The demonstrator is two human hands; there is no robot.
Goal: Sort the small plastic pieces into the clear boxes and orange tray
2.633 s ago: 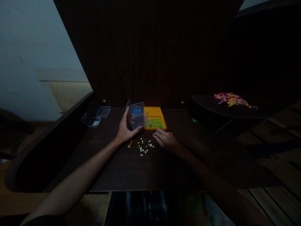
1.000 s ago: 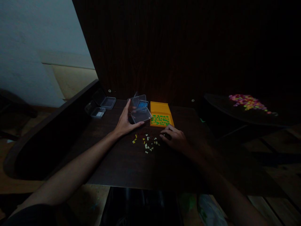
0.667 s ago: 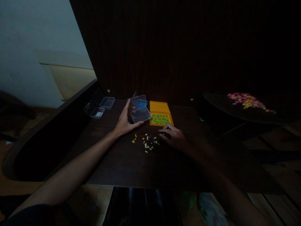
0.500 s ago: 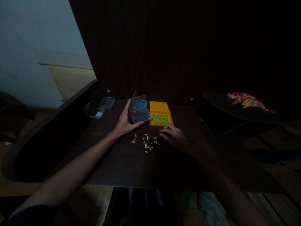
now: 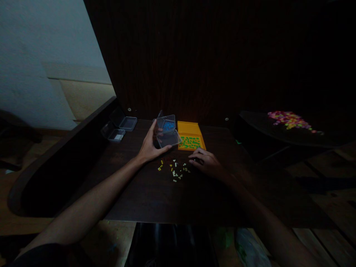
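Observation:
My left hand (image 5: 151, 146) grips a clear plastic box (image 5: 168, 139) with its lid open, thumb along the front edge and fingers behind. Right behind it, a clear box with small blue pieces (image 5: 168, 126) shows. My right hand (image 5: 204, 161) hovers with curled fingers just right of several small cream pieces (image 5: 174, 173) scattered on the dark table. Whether its fingertips hold a piece cannot be made out. A few yellow pieces (image 5: 160, 165) lie left of the cream ones. An open yellow case (image 5: 189, 128) with small green pieces (image 5: 190, 142) lies beyond my right hand.
Two open clear boxes (image 5: 129, 123) stand at the back left of the table (image 5: 155, 202), by a dark side panel (image 5: 55, 163). To the right, a heap of multicoloured pieces (image 5: 290, 120) rests on a dark surface. A tall dark board (image 5: 178, 63) rises behind.
The whole view has shifted slightly, so things appear a little lower and to the right. Both hands keep nearly the same pose, the left still on the clear box.

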